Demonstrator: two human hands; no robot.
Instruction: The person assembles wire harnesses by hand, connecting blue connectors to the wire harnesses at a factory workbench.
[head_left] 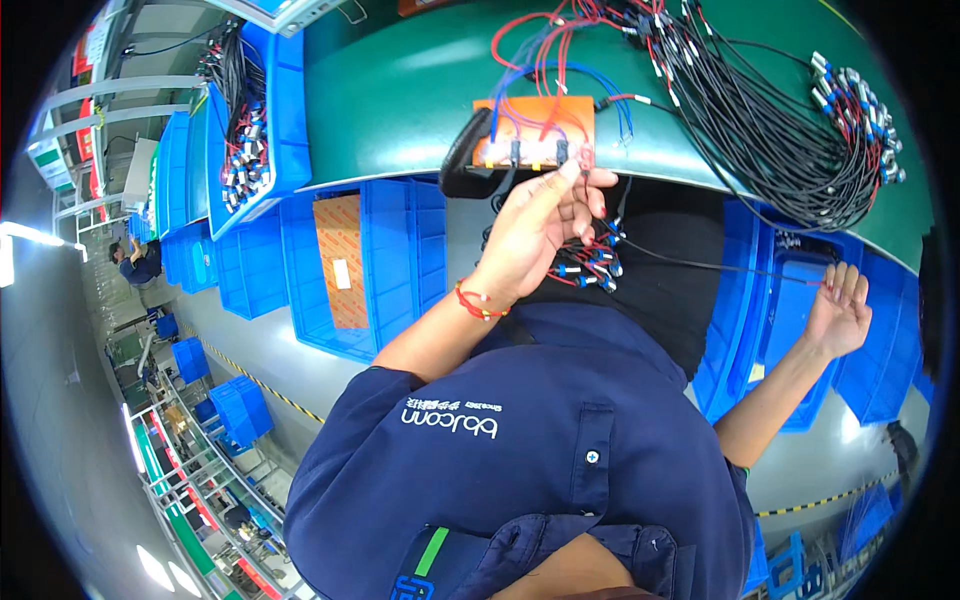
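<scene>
My left hand reaches to the near edge of an orange board on the green workbench. Thumb and forefinger are pinched by the small connectors at that edge; what lies between them is too small and bright to make out. Out to the right, my right hand is closed around the end of a thin black cable, which stretches back toward my left hand. Under the left hand, several cables with blue and silver connectors rest on my lap. Red and blue wires run from the board toward the back.
A thick bundle of black cables with silver-blue ends lies on the workbench at right. A black padded object adjoins the board. Blue bins stand below the bench; another blue bin at left holds more cables.
</scene>
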